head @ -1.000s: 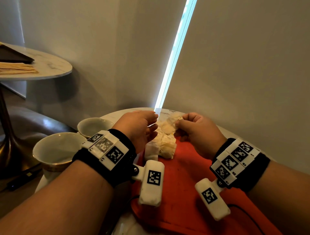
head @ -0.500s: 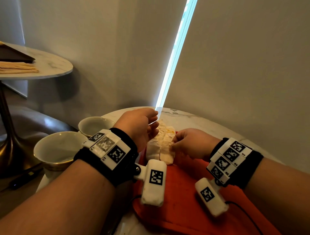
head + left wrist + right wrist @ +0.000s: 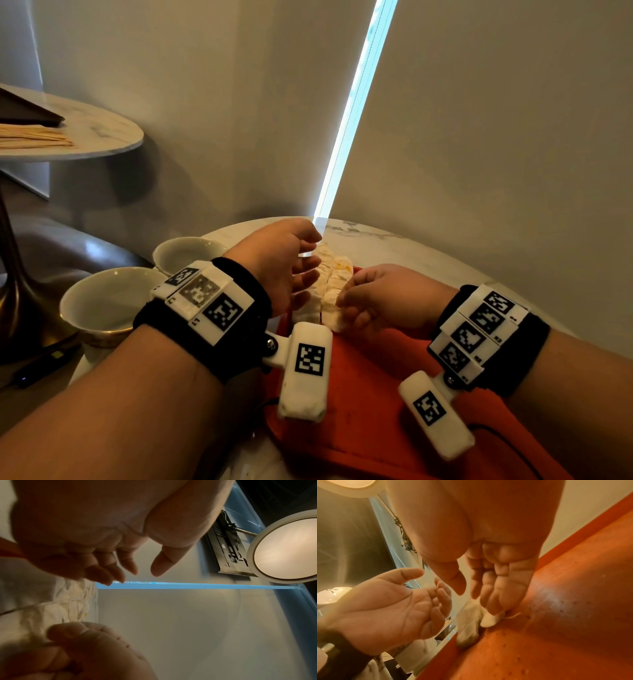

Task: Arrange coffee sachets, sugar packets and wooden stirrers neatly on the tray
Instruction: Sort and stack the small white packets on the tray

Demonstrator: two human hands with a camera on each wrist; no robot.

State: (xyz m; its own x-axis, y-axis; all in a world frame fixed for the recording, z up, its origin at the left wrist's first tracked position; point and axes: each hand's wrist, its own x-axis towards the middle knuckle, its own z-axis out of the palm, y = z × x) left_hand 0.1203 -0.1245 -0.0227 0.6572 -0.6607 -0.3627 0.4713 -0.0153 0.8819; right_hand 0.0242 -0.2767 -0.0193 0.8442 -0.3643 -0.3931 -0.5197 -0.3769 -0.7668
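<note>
Orange plastic tray (image 3: 370,394) on the marble table (image 3: 383,246), its far-left corner carrying a row of pale crumpled packets (image 3: 334,291); whether coffee or sugar cannot be told. Right hand (image 3: 383,301): fingers curled down onto the near packet, seemingly pinching its edge. Left hand (image 3: 284,263): spread, palm toward the row, holding nothing. Wooden stirrers (image 3: 32,135) lie well apart on a second table (image 3: 99,133) at far left. Two cups (image 3: 106,305) stand just left of the tray. Risks, as judged: packets by the rim could slide off onto the table under a sideways nudge; the left wrist could knock a cup.
</note>
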